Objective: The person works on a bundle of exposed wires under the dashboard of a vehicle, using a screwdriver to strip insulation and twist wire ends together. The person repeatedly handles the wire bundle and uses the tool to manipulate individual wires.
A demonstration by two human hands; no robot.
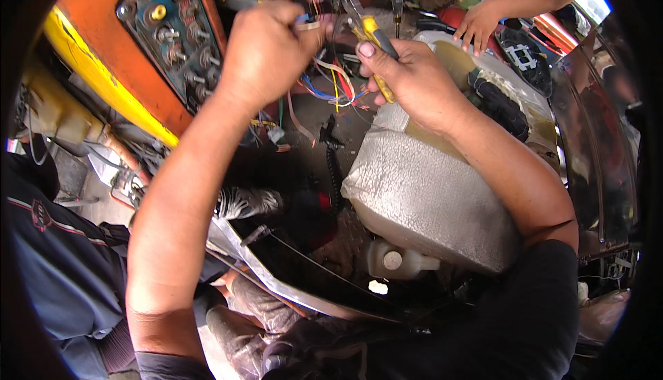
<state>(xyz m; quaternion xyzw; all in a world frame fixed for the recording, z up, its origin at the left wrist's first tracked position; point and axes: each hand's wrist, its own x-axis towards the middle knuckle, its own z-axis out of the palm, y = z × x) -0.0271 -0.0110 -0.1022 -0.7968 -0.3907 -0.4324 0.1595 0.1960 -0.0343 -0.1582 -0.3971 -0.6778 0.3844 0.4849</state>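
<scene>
Up near the top centre my left hand (269, 49) is closed, its thumb and fingers pinching a thin pale wire (309, 26); the fingertips are partly hidden. My right hand (421, 80) grips a pair of pliers (378, 38) with yellow and dark handles. Their metal jaws point up and away, a little right of my left hand, and whether they touch a wire I cannot tell. Below and between both hands hangs a loose bundle of coloured wires (338, 80), with white, red, yellow and blue strands. Some strands end in bare copper.
An orange panel (103, 7) with switches and knobs stands at left. A silver-wrapped bulky part (428, 187) lies under my right forearm. Another person's hand (480, 24) rests at upper right. A person in dark clothes (62, 262) is at left. A screwdriver-like tool (397, 0) stands upright at top.
</scene>
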